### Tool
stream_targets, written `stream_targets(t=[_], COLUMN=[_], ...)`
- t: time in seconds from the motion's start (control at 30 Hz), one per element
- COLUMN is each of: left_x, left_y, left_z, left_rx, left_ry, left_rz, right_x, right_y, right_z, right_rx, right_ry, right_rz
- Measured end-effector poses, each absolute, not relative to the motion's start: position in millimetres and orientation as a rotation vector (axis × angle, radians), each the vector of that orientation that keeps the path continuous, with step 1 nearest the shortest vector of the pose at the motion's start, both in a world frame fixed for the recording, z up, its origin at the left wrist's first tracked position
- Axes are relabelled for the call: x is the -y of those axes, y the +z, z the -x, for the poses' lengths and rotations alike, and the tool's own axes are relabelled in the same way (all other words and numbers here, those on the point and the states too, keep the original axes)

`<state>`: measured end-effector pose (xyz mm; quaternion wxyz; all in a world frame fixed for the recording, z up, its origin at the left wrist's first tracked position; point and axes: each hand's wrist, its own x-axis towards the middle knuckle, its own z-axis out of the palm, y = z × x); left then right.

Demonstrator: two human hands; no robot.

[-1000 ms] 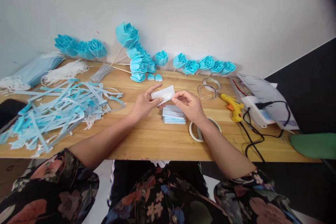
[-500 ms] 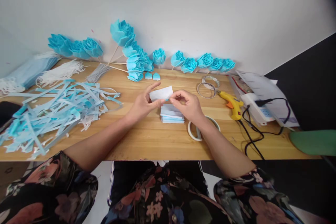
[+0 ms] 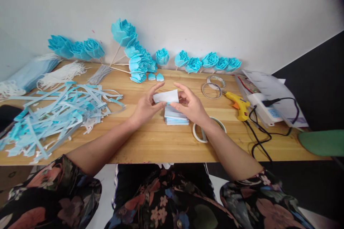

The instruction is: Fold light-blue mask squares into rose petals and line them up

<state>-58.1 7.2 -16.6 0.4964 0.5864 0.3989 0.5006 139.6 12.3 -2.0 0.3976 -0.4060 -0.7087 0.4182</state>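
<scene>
One sheet (image 3: 166,95) between hands (image 3: 145,109) (image 3: 192,108), apparently folded.

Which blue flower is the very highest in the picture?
The big blue flower at the top of the crowded cluster, just left of centre. Its whole head shows above the cluster, and all the others sit lower.

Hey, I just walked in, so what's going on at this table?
A person is holding a small white piece of sheet material between the left hand and right hand, thumbs along its near edge. A small stack of similar pieces lies on the wooden table close by. Cut strips are heaped to the left, a yellow glue gun lies to the right, and blue flowers line the wall.
</scene>
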Motion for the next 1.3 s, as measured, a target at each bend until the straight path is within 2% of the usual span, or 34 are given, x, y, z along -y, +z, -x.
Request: stream_targets(t=[0.4,0.53,0.67,0.9,1.3], left_x=[-3.3,-2.3,-0.7,-1.6,-1.5], left_y=[-8.2,-10.5,-14.5,-14.2,-10.4], left_z=[55.1,54.2,54.8,56.4,56.9], left_rx=[-0.775,-0.759,-0.903,-0.993,-1.001], left_ry=[1.252,1.127,1.016,1.120,1.121], left_rz=[-1.182,-1.122,-1.187,-1.198,-1.237], right_x=[-6.5,-5.0,-4.1,-3.0,-6.1], right_y=[1.1,-3.6,-3.4,-2.5,-5.2], right_z=[-138.0,-137.6,-134.6,-129.9,-131.4], right_rx=[1.797,1.720,1.714,1.714,1.741], right_ry=[0.865,0.807,0.857,0.983,0.948], right_rz=[1.132,1.102,1.075,1.030,1.091])
